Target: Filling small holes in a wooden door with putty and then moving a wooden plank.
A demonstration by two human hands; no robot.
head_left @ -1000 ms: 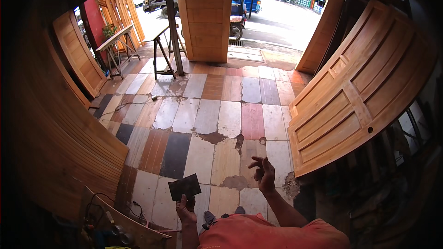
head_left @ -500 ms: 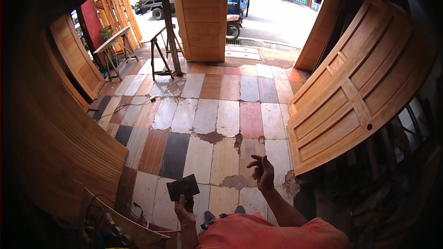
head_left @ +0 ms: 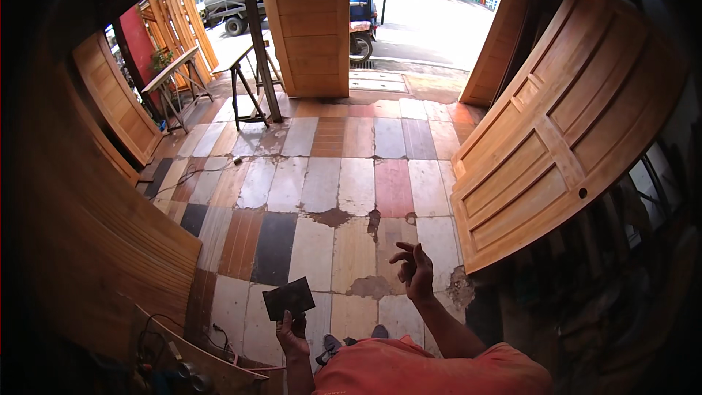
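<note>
A dark, flat rectangular sheet (head_left: 288,299) is pinched between the thumb and fingers of my left hand (head_left: 293,332), above the tiled floor. I cannot make out whether it is sandpaper or some other stiff sheet. To the right, my right hand (head_left: 417,272) is raised in the air, touching nothing. Its fingers are apart and loosely bent, pointing left, with nothing visible between them. A panelled wooden door (head_left: 559,153), with a round hole near its lower edge, leans beyond my right hand.
Patchwork floor tiles (head_left: 357,183) have broken, bare patches. Wooden doors (head_left: 306,25) stand by the street opening and along the left wall. Sawhorses (head_left: 248,95) stand near a post (head_left: 261,36). A cable (head_left: 191,170) crosses the floor. Cords lie by a bench (head_left: 212,369) at lower left.
The view has shifted slightly, so the doors and street appear a little further left. Both hands keep almost the same pose, and the sheet stays in my left hand.
</note>
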